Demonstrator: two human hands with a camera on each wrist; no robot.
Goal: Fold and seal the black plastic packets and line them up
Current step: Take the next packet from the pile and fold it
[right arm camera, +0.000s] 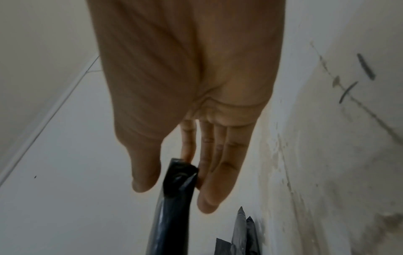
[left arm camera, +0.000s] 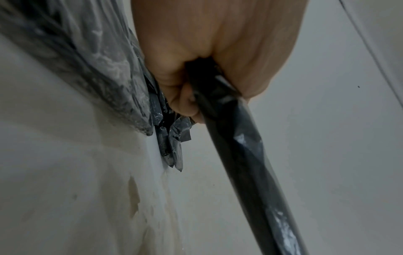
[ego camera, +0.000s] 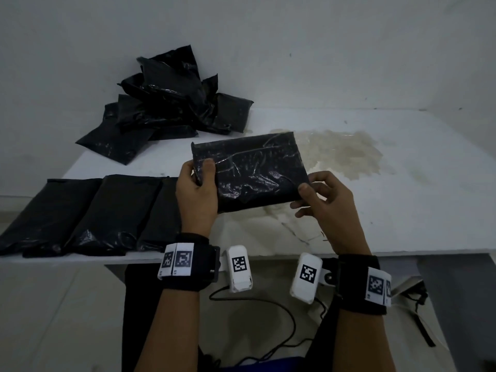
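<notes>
A folded black plastic packet (ego camera: 249, 170) is held flat above the middle of the white table (ego camera: 402, 210). My left hand (ego camera: 200, 170) grips its left edge, thumb on top and fingers curled under; the left wrist view shows that hand (left arm camera: 196, 86) closed round the packet's edge (left arm camera: 240, 155). At the near right corner my right hand (ego camera: 306, 194) pinches it. Seen from the right wrist, the corner (right arm camera: 170, 224) sits between the thumb and fingers of that hand (right arm camera: 174, 195). Three folded packets (ego camera: 107, 210) lie side by side at the front left.
A loose pile of crumpled black packets (ego camera: 171, 103) sits at the back left against the wall, also visible as the pile (right arm camera: 242, 229). A yellowish stain (ego camera: 341, 151) marks the table's centre right. The table's front edge (ego camera: 349, 253) runs just beyond my wrists.
</notes>
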